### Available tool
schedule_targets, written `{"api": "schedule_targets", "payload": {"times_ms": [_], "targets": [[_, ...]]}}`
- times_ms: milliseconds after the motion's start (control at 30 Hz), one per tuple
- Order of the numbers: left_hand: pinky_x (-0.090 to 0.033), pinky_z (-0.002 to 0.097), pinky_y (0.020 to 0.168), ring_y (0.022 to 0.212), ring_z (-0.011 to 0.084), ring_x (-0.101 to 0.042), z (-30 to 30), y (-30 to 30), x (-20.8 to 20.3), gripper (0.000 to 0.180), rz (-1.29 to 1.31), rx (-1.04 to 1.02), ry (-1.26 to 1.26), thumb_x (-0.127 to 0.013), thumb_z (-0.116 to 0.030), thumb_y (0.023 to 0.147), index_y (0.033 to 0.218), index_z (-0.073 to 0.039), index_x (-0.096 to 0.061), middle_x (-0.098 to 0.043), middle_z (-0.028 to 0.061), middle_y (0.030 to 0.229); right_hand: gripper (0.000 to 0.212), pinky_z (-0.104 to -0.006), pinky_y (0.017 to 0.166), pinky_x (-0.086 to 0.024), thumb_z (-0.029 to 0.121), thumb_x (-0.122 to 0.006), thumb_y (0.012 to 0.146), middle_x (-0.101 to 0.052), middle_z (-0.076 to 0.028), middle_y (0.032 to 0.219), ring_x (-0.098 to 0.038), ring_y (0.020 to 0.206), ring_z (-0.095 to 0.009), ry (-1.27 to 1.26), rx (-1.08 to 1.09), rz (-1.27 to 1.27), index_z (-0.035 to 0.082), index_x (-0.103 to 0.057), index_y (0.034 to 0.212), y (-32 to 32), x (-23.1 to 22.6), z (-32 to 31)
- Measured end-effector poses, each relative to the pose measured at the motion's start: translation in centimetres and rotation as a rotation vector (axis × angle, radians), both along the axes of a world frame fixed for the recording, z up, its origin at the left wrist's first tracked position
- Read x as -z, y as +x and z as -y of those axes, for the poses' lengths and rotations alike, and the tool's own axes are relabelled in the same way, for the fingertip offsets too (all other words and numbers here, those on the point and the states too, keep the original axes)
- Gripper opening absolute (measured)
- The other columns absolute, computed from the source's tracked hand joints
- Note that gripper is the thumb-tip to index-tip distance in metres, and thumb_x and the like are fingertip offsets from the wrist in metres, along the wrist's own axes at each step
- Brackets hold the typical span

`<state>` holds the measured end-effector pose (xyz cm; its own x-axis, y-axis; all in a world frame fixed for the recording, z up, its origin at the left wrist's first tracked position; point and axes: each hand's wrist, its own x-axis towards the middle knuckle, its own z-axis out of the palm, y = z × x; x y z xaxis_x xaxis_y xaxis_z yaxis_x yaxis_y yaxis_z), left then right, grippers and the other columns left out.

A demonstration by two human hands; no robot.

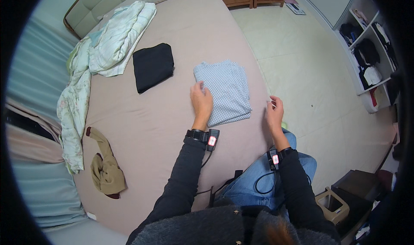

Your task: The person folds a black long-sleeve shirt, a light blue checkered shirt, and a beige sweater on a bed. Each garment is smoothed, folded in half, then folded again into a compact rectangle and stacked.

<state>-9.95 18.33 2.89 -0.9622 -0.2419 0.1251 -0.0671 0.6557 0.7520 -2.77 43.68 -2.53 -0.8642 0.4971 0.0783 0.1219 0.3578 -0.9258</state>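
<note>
A folded blue-and-white checked garment [226, 92] lies on the bed in front of me, in a roughly rectangular shape. At its left edge rests my left hand [202, 102], fingers loosely bent and apart, with nothing gripped; whether it touches the fabric is hard to tell. My right hand [275, 112] is off to the right of the garment, near the bed's edge, its fingers spread and holding nothing. A folded black garment [154, 67] lies farther off to the left. Crumpled at the left is a tan garment [108, 174] with dark red trim.
Under the clothes is a pinkish bed sheet [164, 115]. A light floral quilt [116, 42] is heaped along the bed's far left side. Open shelves [368, 46] with clothes stand at the right, and a beige bin [340, 208] sits at the lower right.
</note>
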Motion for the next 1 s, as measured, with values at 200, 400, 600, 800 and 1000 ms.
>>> {"api": "schedule_targets", "payload": {"times_ms": [200,400,600,800,1000], "targets": [[-0.031,0.0529,0.110,0.136,0.0413,-0.035,0.2,0.3,3.0,0.055,-0.396,0.144,-0.586,-0.056,-0.023,0.094,0.144,-0.004,-0.043,-0.041,0.0237,0.146,0.033,-0.0462,0.103,-0.040,0.001,-0.059,0.082,-0.055,-0.018,0.124,-0.049,0.120,-0.036,0.475,-0.357,-0.285,0.003,-0.062,0.115,-2.9,-3.6,6.8],[-0.026,0.0535,0.113,0.143,0.0394,-0.026,0.5,0.5,4.9,0.060,-0.097,0.451,-0.619,-0.057,-0.024,0.094,0.148,-0.003,-0.039,-0.032,0.0242,0.154,0.053,-0.0538,0.109,-0.034,0.025,-0.055,0.095,-0.038,-0.018,0.151,-0.034,0.140,-0.040,0.833,-0.542,-0.121,0.009,-0.044,0.144,-3.5,-1.3,8.5],[-0.051,0.0436,0.090,0.106,0.0375,-0.064,1.9,0.8,5.2,0.054,0.352,-0.239,0.377,-0.074,-0.033,0.081,0.122,0.000,-0.062,-0.067,0.0236,0.115,0.050,-0.0525,0.111,-0.030,0.019,-0.054,0.095,-0.042,-0.023,0.146,-0.037,0.136,-0.041,0.472,-0.370,-0.138,0.001,-0.044,0.140,-3.4,0.0,7.9],[-0.053,0.0440,0.083,0.094,0.0398,-0.068,2.9,-3.1,1.1,0.055,-0.019,0.146,0.185,-0.074,-0.029,0.076,0.117,0.004,-0.061,-0.070,0.0248,0.100,0.039,-0.0496,0.104,-0.035,0.003,-0.055,0.081,-0.052,-0.023,0.124,-0.048,0.117,-0.041,0.383,-0.235,-0.279,-0.003,-0.053,0.120,0.8,-1.3,11.0],[-0.050,0.0341,0.092,0.105,0.0228,-0.062,10.8,-12.8,-10.8,0.058,-0.132,0.281,0.139,-0.077,-0.016,0.077,0.124,0.010,-0.055,-0.064,0.0191,0.116,0.047,-0.0506,0.111,-0.032,0.001,-0.057,0.081,-0.048,-0.024,0.134,-0.042,0.128,-0.042,0.421,-0.521,-0.256,-0.005,-0.050,0.128,-0.7,-0.6,17.7]]}}
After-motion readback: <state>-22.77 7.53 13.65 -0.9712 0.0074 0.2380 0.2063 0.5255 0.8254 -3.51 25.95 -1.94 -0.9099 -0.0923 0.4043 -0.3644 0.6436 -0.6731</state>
